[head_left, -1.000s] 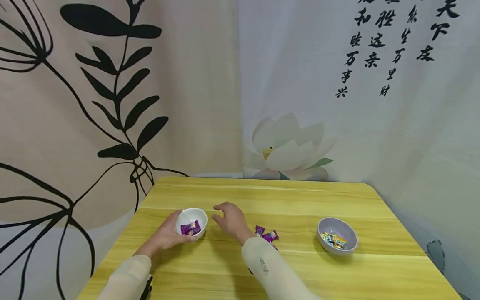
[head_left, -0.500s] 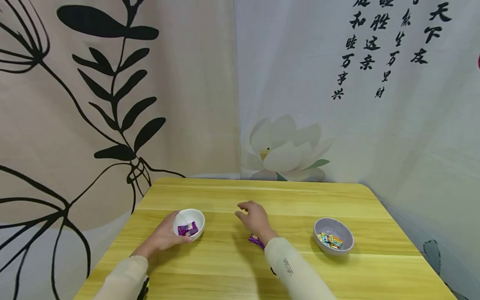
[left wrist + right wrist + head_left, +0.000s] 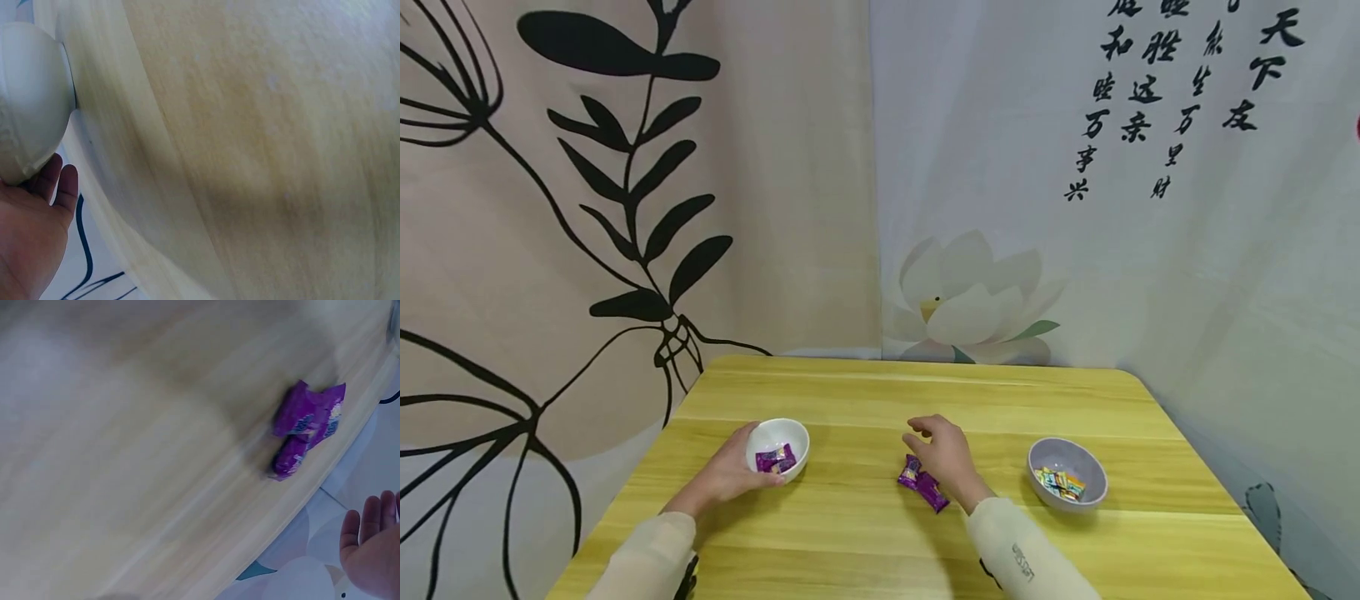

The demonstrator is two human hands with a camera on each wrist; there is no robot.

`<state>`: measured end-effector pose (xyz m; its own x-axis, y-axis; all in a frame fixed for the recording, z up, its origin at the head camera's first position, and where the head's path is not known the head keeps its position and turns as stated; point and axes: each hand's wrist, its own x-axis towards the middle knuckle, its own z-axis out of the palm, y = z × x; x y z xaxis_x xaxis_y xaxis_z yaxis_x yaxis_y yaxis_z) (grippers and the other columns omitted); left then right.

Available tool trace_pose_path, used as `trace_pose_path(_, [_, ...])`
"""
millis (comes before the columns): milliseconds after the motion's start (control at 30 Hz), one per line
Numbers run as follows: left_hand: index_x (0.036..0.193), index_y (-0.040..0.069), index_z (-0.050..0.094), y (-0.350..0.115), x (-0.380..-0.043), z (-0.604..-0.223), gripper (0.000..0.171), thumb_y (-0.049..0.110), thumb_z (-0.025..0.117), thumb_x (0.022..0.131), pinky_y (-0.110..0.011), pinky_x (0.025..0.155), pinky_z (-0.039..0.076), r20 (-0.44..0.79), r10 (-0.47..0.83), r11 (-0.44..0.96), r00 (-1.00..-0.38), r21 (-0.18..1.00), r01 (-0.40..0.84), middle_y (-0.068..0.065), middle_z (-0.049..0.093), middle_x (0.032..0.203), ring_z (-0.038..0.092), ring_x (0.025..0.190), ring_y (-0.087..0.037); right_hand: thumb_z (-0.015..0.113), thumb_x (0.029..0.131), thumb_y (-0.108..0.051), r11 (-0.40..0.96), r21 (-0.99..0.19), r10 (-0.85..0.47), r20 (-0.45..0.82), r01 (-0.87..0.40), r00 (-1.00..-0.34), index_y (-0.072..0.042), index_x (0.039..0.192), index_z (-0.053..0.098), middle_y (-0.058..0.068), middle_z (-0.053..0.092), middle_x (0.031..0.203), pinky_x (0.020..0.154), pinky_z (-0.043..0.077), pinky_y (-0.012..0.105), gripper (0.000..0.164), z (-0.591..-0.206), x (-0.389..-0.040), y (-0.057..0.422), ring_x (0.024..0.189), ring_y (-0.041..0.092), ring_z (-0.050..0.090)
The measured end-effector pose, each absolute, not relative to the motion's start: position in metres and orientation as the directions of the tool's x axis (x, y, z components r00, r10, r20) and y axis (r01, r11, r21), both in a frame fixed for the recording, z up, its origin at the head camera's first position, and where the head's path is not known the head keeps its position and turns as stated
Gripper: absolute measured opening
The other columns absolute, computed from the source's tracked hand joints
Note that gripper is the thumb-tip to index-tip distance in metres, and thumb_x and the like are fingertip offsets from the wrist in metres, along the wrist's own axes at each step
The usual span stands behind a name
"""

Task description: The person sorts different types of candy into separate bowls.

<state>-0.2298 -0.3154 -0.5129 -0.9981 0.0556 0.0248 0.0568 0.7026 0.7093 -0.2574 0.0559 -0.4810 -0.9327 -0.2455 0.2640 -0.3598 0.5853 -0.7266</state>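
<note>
Gripping a small white bowl with the left hand over the left part of the bench: wrapping the fingers around its left wall, laying the thumb along its near side, closing only as far as the bowl's width. Holding, at the bottom of that smooth, rounded hollow, a few purple sweets in crinkled wrappers.

Hovering with the right hand above the bench, near a cluster of purple packets. Bending its fingers loosely leftward, setting the thumb apart from them, leaving the grasp partly open and gripping nothing visible. Lying close together on the wood, in the case of those packets, and showing puffy middles, pinched flat ends and printed film.

Stretching both forearms forward from the near edge, angling inward, wearing cream sleeves, showing dark lettering on the right one.

Standing apart, to the right of the right hand, in the case of a round lavender-grey bowl: holding flat yellow and blue packets.

Running in long, pale yellow bands of grain across the bench, and rounding off at its far corners. Facing a softly creased cloth beyond, bearing black leaf sprays and a pale lotus.
</note>
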Motion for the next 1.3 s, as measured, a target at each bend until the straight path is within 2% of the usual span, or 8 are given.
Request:
trace_pose_path(267, [0.151,-0.004,0.023,-0.315,-0.230,-0.513,0.119,0.043,0.092,0.065,-0.060,0.104,0.038,0.025,0.061,0.706,-0.998,0.706,0.061,-0.027,0.041,0.141,0.046,0.125,-0.043,0.068,0.095,-0.023,0.590,-0.764,-0.159,0.206,-0.261,-0.965,-0.006,0.120,0.070,0.009,0.066,0.115,0.084,0.052,0.047,0.030,-0.485,-0.238,0.080,0.106,0.030,0.059])
trace_pose_path(500, [0.150,-0.005,0.024,-0.316,-0.231,-0.512,0.119,0.043,0.092,0.065,-0.060,0.103,0.039,0.035,0.072,0.707,-0.997,0.703,0.075,-0.027,0.042,0.140,0.047,0.124,-0.043,0.072,0.091,-0.021,0.615,-0.753,-0.127,0.199,-0.235,-0.972,-0.001,0.116,0.071,0.012,0.068,0.110,0.085,0.052,0.048,0.032,-0.497,-0.221,0.095,0.102,0.031,0.061])
trace_pose_path(667, [0.150,-0.005,0.024,-0.316,-0.231,-0.512,0.118,0.042,0.092,0.065,-0.060,0.103,0.039,0.043,0.079,0.710,-0.996,0.699,0.086,-0.027,0.042,0.139,0.047,0.123,-0.042,0.076,0.087,-0.023,0.631,-0.751,-0.102,0.172,-0.198,-0.980,-0.002,0.114,0.071,0.011,0.069,0.107,0.086,0.052,0.050,0.034,-0.506,-0.213,0.101,0.101,0.030,0.062])
trace_pose_path(1033, [0.150,-0.005,0.023,-0.317,-0.231,-0.511,0.119,0.043,0.092,0.066,-0.061,0.103,0.038,0.025,0.074,0.705,-0.997,0.705,0.070,-0.028,0.041,0.140,0.046,0.124,-0.043,0.077,0.085,-0.028,0.666,-0.730,-0.117,0.103,-0.155,-0.988,-0.005,0.115,0.072,0.010,0.068,0.108,0.088,0.051,0.052,0.038,-0.521,-0.205,0.108,0.100,0.029,0.063])
trace_pose_path(1300, [0.150,-0.004,0.024,-0.315,-0.230,-0.511,0.118,0.043,0.092,0.065,-0.060,0.102,0.040,0.033,0.080,0.700,-0.996,0.710,0.079,-0.027,0.042,0.139,0.047,0.123,-0.042,0.081,0.082,-0.030,0.683,-0.707,-0.149,0.111,-0.183,-0.983,-0.001,0.112,0.072,0.008,0.068,0.101,0.085,0.052,0.049,0.042,-0.528,-0.205,0.104,0.093,0.026,0.064])
